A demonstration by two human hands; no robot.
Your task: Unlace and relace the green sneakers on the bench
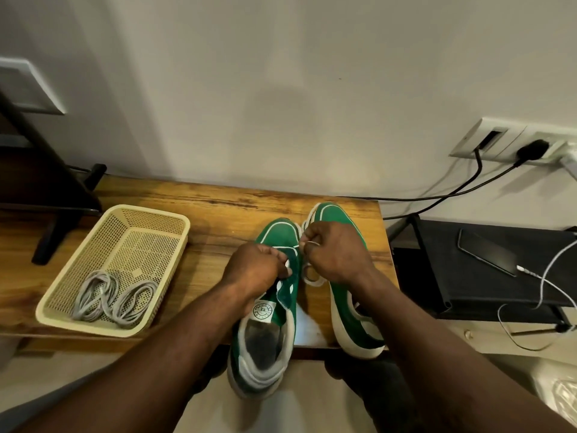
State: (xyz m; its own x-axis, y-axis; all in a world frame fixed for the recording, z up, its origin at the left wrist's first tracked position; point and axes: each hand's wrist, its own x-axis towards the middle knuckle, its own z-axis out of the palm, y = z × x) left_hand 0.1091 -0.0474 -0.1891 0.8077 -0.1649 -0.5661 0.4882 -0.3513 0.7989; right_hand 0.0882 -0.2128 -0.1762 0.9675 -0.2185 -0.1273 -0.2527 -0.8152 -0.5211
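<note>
Both green sneakers sit on the bench [203, 214], toes to the wall, heels toward you; the left sneaker [265, 310] runs straight away from you, beside the right sneaker [335, 214]; its lace holes lie between your hands; your left hand [254, 268] pinches the white lace [288, 266]; your right hand [335, 254] has curled fingers and seems to pinch the other end.

Your left hand [253, 264] grips the left green sneaker [265, 339] at its eyelets, fingers [281, 256] curled, while your right hand [337, 254] pinches a white lace [310, 278] over the right green sneaker [334, 214]. Both sneakers stand on the bench [203, 207] at its right end, the left one's heel overhanging the near edge. At the left, a cream basket [93, 326] holds two coiled grey laces [112, 295].
</note>
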